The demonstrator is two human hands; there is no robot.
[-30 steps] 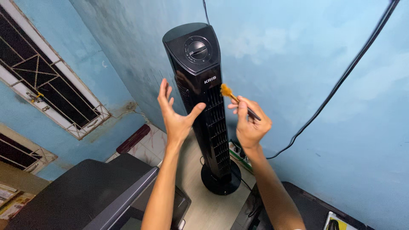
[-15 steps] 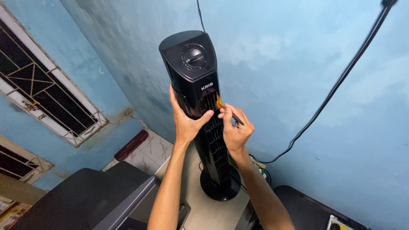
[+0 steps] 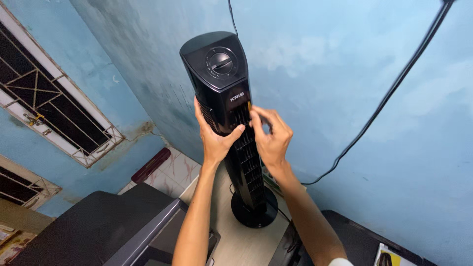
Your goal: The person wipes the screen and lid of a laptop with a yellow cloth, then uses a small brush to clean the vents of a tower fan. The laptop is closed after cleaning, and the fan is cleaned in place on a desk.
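Bracing tower fan (image 3: 224, 88) in my left hand (image 3: 214, 135), right hand (image 3: 271, 135) pinched on small brush (image 3: 250, 106) above my thumb; hard scrubbing could tip it.

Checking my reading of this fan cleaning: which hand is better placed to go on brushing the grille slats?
Probably the right hand: it holds the small brush with its bristles at the tower fan grille. The left hand is wrapped around the fan's body, steadying it.
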